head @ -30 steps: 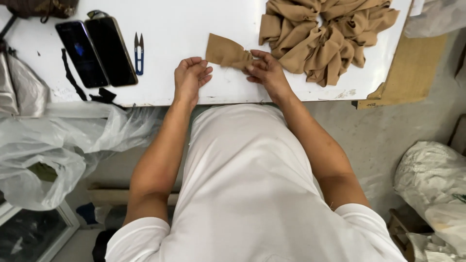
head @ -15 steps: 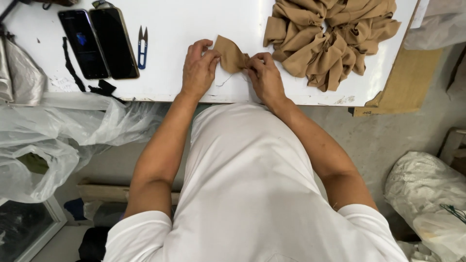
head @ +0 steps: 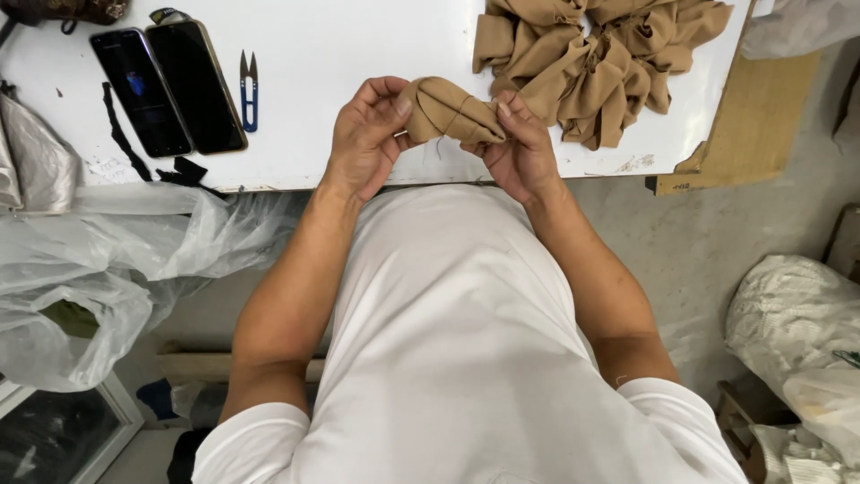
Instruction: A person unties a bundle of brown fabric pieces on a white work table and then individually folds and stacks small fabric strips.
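Lifted off the table since a moment ago and now bunched between left hand and right hand, fingers pinching each end of the tan cloth; likely to unroll with any slackened pinch.

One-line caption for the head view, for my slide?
Both hands, left hand and right hand, hold a folded tan fabric piece above a white table.

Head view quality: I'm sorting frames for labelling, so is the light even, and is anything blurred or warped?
Head view: light is soft and even, with no hard shadows; the white table looks bright, nearly washed out; both phones show faint reflections; the tan fabric piece between left hand and right hand is sharp; wide-angle stretch at the edges.
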